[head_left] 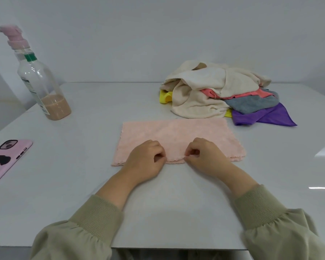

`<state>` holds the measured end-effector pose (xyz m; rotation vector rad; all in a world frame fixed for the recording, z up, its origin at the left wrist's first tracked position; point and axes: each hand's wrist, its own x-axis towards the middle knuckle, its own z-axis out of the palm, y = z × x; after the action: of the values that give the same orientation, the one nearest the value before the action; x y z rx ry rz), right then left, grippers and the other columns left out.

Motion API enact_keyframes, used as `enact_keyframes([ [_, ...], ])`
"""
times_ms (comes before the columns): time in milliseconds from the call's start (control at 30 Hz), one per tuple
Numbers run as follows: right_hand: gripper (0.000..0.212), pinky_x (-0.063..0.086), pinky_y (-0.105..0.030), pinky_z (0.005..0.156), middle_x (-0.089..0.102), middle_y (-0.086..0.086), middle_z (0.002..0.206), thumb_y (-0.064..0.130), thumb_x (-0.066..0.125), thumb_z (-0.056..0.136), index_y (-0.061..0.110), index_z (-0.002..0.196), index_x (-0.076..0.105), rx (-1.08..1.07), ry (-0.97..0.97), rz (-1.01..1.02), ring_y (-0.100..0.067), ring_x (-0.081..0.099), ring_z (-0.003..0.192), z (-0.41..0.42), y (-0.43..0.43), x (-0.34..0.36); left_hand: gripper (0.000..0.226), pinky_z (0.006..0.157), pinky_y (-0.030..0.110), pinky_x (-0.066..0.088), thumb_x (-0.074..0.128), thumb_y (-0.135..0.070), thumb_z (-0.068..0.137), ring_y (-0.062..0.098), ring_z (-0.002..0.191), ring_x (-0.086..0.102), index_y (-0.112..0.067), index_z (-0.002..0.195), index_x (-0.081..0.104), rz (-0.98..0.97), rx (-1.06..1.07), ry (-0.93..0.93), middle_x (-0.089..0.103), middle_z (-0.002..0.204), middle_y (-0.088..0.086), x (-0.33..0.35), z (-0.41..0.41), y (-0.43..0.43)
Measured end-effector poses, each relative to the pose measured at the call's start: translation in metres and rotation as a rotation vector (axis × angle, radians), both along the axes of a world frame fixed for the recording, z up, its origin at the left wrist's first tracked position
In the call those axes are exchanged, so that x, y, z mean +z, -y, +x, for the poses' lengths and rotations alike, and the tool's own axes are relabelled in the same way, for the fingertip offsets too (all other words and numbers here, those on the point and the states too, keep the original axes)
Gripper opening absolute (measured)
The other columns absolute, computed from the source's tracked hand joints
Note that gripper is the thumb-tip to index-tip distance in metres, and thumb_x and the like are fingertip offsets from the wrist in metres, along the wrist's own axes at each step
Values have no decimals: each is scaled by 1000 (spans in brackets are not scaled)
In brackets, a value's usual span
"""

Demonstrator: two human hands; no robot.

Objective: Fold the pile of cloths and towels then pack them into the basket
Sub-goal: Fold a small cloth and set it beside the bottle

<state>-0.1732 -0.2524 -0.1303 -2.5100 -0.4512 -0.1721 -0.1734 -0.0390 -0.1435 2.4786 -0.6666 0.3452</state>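
The towel (178, 136) lies flat on the table (101, 203) just in front of me. It looks doubled, since its scalloped near edge shows two layers. My left hand (146, 158) and right hand (204, 156) sit side by side at the middle of that edge, each with fingers curled in, pinching the cloth. The risk I see is that a grip this close to the centre leaves the outer corners free, so on a lift they could droop and the layers slip out of line, giving a crooked fold. Just past the towel's far edge sits the unfolded pile (214, 91). A yellow piece (165, 97) pokes out from under it; it may be the basket, but I cannot tell, and nothing packed shows. Far left, a capped bottle (43, 81) holds tan liquid in its lowest part, and a phone (6, 158) lies nearer.
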Motion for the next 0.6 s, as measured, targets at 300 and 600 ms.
enact_keyframes([
  [300, 4, 38, -34, 62, 53, -1, 71, 12, 59, 74, 12, 71, 56, 199, 219, -158, -21, 47, 69, -9, -6, 0, 30, 63, 31, 35, 46, -35, 96, 18, 79, 46, -15, 73, 53, 98, 295, -23, 49, 75, -3, 7, -2, 35],
  [600, 27, 28, -31, 68, 54, -3, 90, -2, 51, 71, 12, 93, 59, -39, 146, -310, -26, 50, 88, -12, 11, -3, 19, 72, 28, 41, 67, -35, 83, 14, 88, 49, -18, 91, 69, 79, 14, 68, 58, 88, -7, -4, 0, 24],
])
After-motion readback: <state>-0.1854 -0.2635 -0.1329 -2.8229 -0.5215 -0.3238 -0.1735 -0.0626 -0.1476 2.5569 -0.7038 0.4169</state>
